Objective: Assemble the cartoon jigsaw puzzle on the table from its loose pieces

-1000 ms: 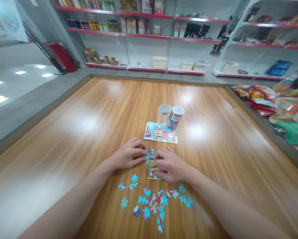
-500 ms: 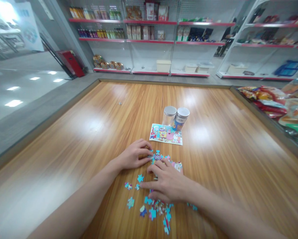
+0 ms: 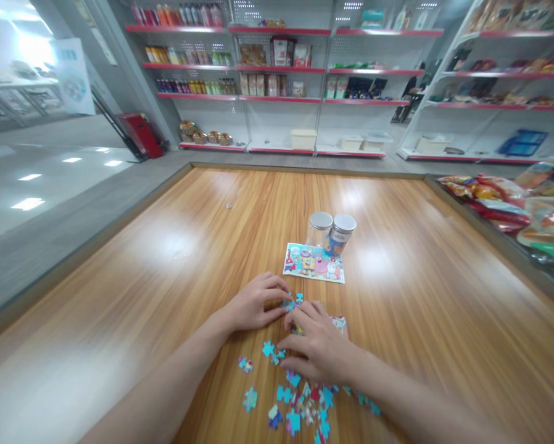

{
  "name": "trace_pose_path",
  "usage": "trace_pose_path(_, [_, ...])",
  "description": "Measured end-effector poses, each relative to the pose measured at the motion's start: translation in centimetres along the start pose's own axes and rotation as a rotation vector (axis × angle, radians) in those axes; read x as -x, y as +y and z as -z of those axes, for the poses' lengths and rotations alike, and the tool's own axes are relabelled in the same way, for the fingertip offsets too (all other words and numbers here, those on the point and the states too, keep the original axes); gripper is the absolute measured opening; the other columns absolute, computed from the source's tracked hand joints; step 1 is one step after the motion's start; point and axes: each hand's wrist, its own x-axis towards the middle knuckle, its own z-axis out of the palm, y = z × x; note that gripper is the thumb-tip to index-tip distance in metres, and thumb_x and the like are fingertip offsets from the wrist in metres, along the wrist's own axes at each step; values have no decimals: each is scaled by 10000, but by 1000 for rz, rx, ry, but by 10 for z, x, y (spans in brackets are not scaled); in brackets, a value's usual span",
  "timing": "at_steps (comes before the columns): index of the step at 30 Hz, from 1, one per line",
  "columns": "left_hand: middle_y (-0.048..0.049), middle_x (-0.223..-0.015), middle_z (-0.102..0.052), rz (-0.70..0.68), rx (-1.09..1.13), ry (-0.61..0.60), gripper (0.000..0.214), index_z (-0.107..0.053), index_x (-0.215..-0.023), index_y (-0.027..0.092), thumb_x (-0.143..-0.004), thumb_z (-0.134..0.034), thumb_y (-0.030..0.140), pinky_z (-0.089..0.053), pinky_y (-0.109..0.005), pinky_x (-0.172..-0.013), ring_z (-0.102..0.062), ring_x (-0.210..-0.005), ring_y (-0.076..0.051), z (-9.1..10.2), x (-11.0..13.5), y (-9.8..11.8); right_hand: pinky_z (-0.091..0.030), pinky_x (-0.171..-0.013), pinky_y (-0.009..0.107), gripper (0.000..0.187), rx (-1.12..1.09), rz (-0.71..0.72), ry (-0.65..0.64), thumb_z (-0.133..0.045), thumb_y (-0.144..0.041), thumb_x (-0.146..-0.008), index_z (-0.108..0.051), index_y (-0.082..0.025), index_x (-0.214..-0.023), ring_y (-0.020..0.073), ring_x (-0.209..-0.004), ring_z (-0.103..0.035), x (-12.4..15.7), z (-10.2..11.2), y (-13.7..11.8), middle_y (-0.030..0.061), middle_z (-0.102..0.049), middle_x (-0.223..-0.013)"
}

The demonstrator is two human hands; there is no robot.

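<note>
So the left hand (image 3: 258, 302) is kept partly curled, with only a small gap left between thumb and fingers, and the left edge of a partly joined puzzle (image 3: 340, 322) is touched by the tips. Some light blue bits can be seen right in that gap, but whether they're actually pinched or just steadied can't be told.

The right hand (image 3: 321, 345) is held palm down over the puzzle, fingers loosely bent and kinda spread, thumb set apart from the rest. Its fingertips are brought close to the pieces, but no piece can be made out in the grip, and what's under the palm is hidden, so that one can't be called either.

The puzzle itself is laid flat on the wooden table (image 3: 166, 296), just on the near side of a picture card (image 3: 314, 264). Most of it is covered by the right hand; a blue tab is left showing at the top, a bit of yellow between the fingers, and a pale, multicoloured corner at right.

Loose pieces (image 3: 293, 422), mostly light blue with some red, white and purple, are scattered nearer the camera, a few partly overlapped.
</note>
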Motion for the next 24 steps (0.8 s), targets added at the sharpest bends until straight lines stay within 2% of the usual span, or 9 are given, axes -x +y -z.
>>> trace_pose_path(7, [-120,-1148,-614,3,76,61,267,-689,-1155,199,-899,-616,181,-509,-413,-969,-597,-1080,-242,2,4,2,-335,-869,424,172,10,0,6,-696,-436,-912,-716,-269,-949,244,-1005,-493,-1,-3,2,44,-592,-1053])
trace_pose_path(12, [-111,-1063,-596,22,108,91,244,-695,-1110,170,-900,-574,144,-512,-372,-897,-591,-1005,-218,0,5,3,-320,-845,409,144,66,76,37,-645,-370,-953,-685,-241,-906,218,-942,-499,-2,-2,2,23,-624,-983])
trace_pose_path(16, [-99,-976,-613,1,105,98,200,-707,-1053,165,-904,-576,141,-488,-349,-817,-577,-923,-207,-3,5,3,-317,-806,385,157,116,108,133,-603,-263,-977,-654,-207,-838,188,-848,-495,-3,3,5,14,-633,-865])
trace_pose_path(21, [-84,-877,-678,0,171,158,183,-707,-1051,165,-922,-579,142,-439,-345,-771,-542,-837,-199,-9,4,7,-317,-711,339,125,26,-8,296,-587,-173,-979,-643,-177,-868,165,-711,-448,1,6,21,4,-616,-693])
trace_pose_path(24, [-75,-842,-699,25,239,173,181,-719,-1071,172,-933,-603,173,-427,-323,-744,-528,-827,-197,-14,1,13,-334,-701,327,108,-41,-48,353,-597,-135,-971,-653,-179,-889,159,-688,-477,3,4,30,0,-630,-670])
